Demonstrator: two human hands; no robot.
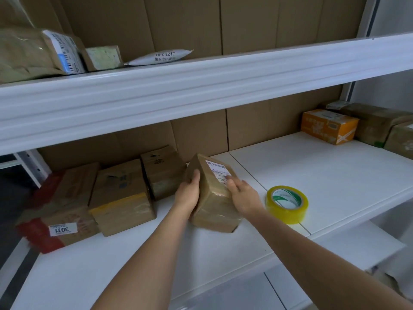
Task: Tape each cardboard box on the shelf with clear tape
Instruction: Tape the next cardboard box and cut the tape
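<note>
A brown cardboard box (214,198) with a white label and shiny tape stands on the white shelf (324,175), slightly tilted. My left hand (188,193) grips its left side, fingers curled over the upper edge. My right hand (242,194) holds its right side, thumb on the label. A roll of clear yellowish tape (287,203) lies flat on the shelf just right of my right hand, untouched.
Three more brown boxes (121,195) sit in a row to the left, one with red tape (44,233). An orange box (328,126) and brown parcels (380,124) stand at the far right. The upper shelf (201,86) overhangs, holding padded mailers (40,52).
</note>
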